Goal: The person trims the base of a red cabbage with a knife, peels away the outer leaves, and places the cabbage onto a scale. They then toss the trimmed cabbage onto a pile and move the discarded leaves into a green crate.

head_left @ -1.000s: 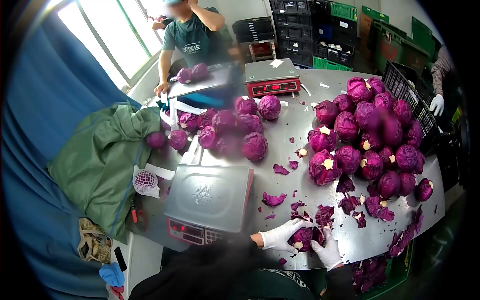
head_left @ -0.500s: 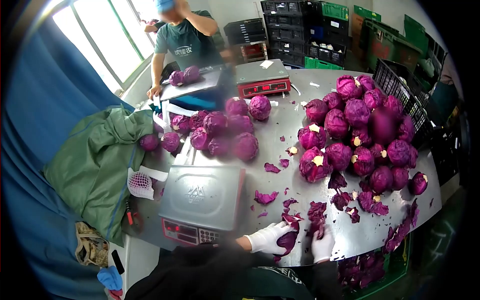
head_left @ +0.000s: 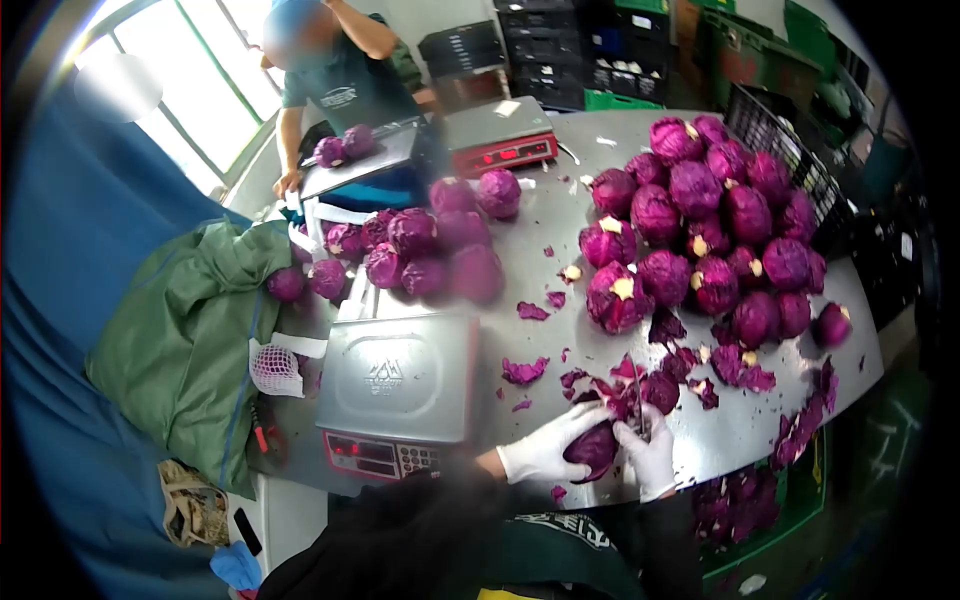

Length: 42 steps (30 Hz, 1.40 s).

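My left hand [head_left: 548, 447], in a white glove, is wrapped round a red cabbage [head_left: 592, 455] near the front edge of the steel table. Close to its right side, my gloved right hand [head_left: 650, 458] is closed on a knife [head_left: 639, 392], whose thin blade points away from me beside the cabbage. Loose purple leaves [head_left: 612, 392] lie around the blade and fingertips. Just beyond the hands, a large heap of red cabbages [head_left: 695, 190] fills the right of the table, several with pale cut stems showing.
A scale [head_left: 395, 375] stands left of my hands, with more cabbages [head_left: 413, 232] behind it. A green sack [head_left: 185, 330] and red-handled scissors [head_left: 262, 432] lie farther left. A green crate [head_left: 815, 500] holds leaves below the table edge. Across the table is another person [head_left: 345, 85].
Both hands have moved forward and closer together, the cabbage with my left hand. The knife blade now shows upright in my right hand. The whole view has shifted slightly.
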Motion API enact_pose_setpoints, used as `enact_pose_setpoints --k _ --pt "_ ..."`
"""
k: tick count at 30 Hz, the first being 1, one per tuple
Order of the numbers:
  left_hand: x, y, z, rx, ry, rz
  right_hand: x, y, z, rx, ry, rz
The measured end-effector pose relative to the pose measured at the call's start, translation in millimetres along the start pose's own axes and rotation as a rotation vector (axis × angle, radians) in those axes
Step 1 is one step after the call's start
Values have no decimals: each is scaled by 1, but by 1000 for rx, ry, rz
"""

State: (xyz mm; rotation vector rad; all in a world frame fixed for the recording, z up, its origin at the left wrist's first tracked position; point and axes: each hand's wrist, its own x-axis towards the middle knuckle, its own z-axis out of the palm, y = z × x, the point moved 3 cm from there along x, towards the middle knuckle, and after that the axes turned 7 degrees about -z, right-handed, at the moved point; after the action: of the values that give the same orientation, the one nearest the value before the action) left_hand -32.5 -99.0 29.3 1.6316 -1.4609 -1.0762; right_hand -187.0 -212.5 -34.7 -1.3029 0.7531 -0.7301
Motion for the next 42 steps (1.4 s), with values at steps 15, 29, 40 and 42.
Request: enact_pose_setpoints --k 15,29,40,42 --pt "6 -3 -21 -1220 119 -61 -3 -69 -5 -276 -85 -314" --pt "-2 -15 15 -2360 -423 -252 -16 -71 22 152 -305 110" --pt "2 -6 12 -2259 -312 -321 -12 -73 23 141 -168 30" --pt "3 -4 9 -2167 -256 -317 -13 -73 23 150 -112 16"
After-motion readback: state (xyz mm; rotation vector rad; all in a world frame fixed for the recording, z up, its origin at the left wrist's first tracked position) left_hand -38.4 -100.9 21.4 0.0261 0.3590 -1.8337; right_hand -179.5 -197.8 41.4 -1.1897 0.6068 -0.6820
